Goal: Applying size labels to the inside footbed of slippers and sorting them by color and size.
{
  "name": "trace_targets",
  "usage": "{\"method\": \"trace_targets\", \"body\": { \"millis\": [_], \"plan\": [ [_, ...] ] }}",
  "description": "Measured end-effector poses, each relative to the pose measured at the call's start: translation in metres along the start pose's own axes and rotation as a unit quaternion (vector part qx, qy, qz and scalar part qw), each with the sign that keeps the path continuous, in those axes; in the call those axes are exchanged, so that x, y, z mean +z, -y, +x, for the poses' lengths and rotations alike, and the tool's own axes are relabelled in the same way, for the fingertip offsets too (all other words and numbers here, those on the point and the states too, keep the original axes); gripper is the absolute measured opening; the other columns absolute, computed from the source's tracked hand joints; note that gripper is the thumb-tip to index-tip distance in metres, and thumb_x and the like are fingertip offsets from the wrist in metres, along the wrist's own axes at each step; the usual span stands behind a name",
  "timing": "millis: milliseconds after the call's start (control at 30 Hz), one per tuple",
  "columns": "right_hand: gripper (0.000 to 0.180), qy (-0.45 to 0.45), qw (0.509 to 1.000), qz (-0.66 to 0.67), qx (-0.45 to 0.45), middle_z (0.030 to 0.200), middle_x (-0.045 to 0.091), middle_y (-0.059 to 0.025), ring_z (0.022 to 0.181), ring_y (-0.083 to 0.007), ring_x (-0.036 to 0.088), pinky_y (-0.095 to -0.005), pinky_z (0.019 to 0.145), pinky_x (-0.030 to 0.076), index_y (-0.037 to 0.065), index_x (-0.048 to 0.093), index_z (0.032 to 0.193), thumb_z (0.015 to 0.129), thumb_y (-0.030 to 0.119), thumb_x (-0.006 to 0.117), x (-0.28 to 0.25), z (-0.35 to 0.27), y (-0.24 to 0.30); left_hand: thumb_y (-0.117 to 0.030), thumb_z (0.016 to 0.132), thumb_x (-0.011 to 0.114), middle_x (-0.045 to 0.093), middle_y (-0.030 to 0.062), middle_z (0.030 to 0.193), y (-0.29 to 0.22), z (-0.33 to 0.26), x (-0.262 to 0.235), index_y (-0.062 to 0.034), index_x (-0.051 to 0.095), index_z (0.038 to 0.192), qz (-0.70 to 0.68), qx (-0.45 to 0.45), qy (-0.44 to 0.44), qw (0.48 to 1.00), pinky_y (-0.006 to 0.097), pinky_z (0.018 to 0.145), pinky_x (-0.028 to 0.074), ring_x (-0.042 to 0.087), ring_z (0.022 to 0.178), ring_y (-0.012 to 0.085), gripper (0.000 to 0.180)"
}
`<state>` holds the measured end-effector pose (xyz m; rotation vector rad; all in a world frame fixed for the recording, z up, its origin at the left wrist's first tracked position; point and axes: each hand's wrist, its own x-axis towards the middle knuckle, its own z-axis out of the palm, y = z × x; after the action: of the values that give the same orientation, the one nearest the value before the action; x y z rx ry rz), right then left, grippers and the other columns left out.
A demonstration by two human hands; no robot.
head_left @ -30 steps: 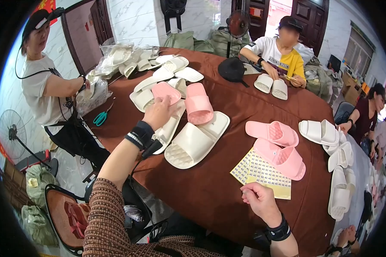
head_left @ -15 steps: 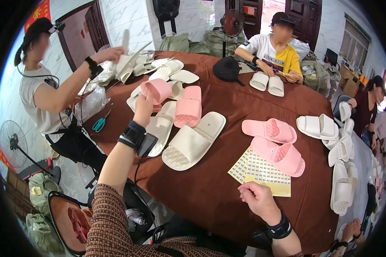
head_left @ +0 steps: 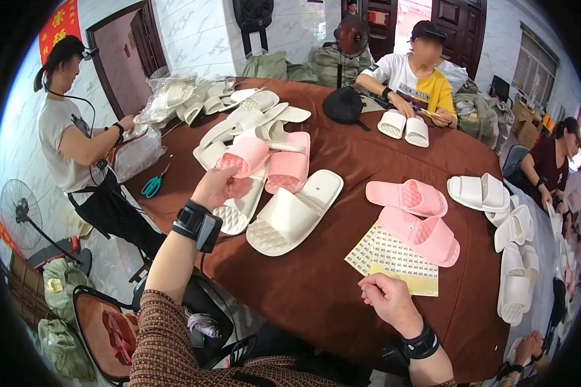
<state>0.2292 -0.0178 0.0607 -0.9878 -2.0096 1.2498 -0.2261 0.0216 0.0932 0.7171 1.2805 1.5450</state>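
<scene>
My left hand [head_left: 214, 188] grips a pink slide slipper [head_left: 245, 155] by its toe end, over white slippers at the table's left. A second pink slipper [head_left: 287, 173] lies just right of it. In front is a large white slipper [head_left: 294, 213]. My right hand [head_left: 388, 300] is closed, fingertips pinched together, at the near edge of yellow sticker sheets [head_left: 407, 261]; anything between the fingers is too small to see. Two pink slippers, one farther [head_left: 408, 197] and one nearer [head_left: 421, 235], lie beyond that hand, the nearer one partly over the sheets.
White slippers [head_left: 265, 102] are heaped at the far left, near teal scissors [head_left: 152, 186]. More white slippers [head_left: 515, 277] line the right edge. A black cap [head_left: 342, 105] lies at the back. Co-workers [head_left: 416, 77] are around the brown-covered table [head_left: 342, 290].
My left hand has come nearer and lower with the pink slipper. The co-worker at left has lowered their arms, and more white slippers lie on the heap. My right hand stays put.
</scene>
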Motion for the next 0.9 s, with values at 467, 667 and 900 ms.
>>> {"method": "trace_targets", "body": {
  "millis": [467, 667, 900],
  "plan": [
    [0.010, 0.002, 1.000, 0.000, 0.002, 0.071, 0.067, -0.0109, 0.065, -0.0196, 0.067, -0.0296, 0.061, 0.053, -0.001, 0.065, 0.095, 0.091, 0.005, 0.059, 0.001, 0.000, -0.007, -0.050, 0.099, 0.045, 0.056, 0.0055, 0.052, -0.014, -0.017, 0.046, -0.0005, 0.059, 0.067, 0.538, 0.042, 0.074, 0.839, 0.025, 0.034, 0.040, 0.053, 0.039, 0.0124, 0.061],
    [0.011, 0.014, 1.000, -0.005, -0.005, 0.074, 0.068, -0.0094, 0.067, -0.0185, 0.067, -0.0293, 0.063, 0.053, 0.000, 0.066, 0.097, 0.092, 0.008, 0.059, 0.001, 0.000, -0.006, -0.029, 0.091, 0.057, 0.064, 0.0175, 0.073, -0.020, 0.007, 0.042, -0.0186, 0.070, 0.099, 0.727, 0.238, 0.105, 0.635, 0.048, 0.063, 0.050, 0.064, 0.070, 0.0375, 0.018],
    [0.014, 0.020, 1.000, -0.004, 0.004, 0.080, 0.068, -0.0062, 0.069, -0.0110, 0.065, -0.0245, 0.065, 0.054, -0.003, 0.066, 0.101, 0.093, 0.004, 0.058, -0.001, 0.000, -0.007, -0.044, 0.089, 0.065, 0.068, 0.0139, 0.070, -0.026, 0.001, 0.062, -0.0016, 0.070, 0.078, 0.674, 0.124, 0.172, 0.708, 0.036, 0.064, 0.051, 0.067, 0.067, 0.0259, 0.044]
  ]
}}
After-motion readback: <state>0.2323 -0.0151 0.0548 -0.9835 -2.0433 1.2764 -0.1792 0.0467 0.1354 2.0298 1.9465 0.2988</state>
